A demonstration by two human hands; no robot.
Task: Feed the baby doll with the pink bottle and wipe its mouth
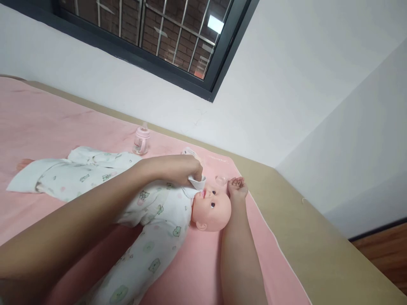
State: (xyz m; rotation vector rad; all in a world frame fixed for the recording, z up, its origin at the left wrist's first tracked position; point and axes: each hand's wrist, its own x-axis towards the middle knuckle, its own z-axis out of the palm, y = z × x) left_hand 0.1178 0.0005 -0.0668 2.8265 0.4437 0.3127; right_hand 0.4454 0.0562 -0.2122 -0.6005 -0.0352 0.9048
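Note:
A bald baby doll (pixel 212 209) lies on its back, its head toward the right. It wears a white outfit (pixel 178 212) printed with green bears. My left hand (pixel 187 168) reaches across the doll's chest, fingers closed on the white collar (pixel 198 183) near the chin and lifting it slightly. On the far side of the head, my right hand (pixel 238 187) rests palm up with its fingers loosely curled and nothing visible in them. That forearm lies against the top of the doll's head. Beside my right fingers is a small clear plastic piece (pixel 221 180).
A pink baby bottle (pixel 140 140) with a handle stands beyond the doll. Behind my left hand a whitish item (pixel 190 151) is partly hidden. A pink cloth (pixel 197 258) covers much of the tan surface (pixel 295 228). White walls and a barred window (pixel 159 31) rise behind.

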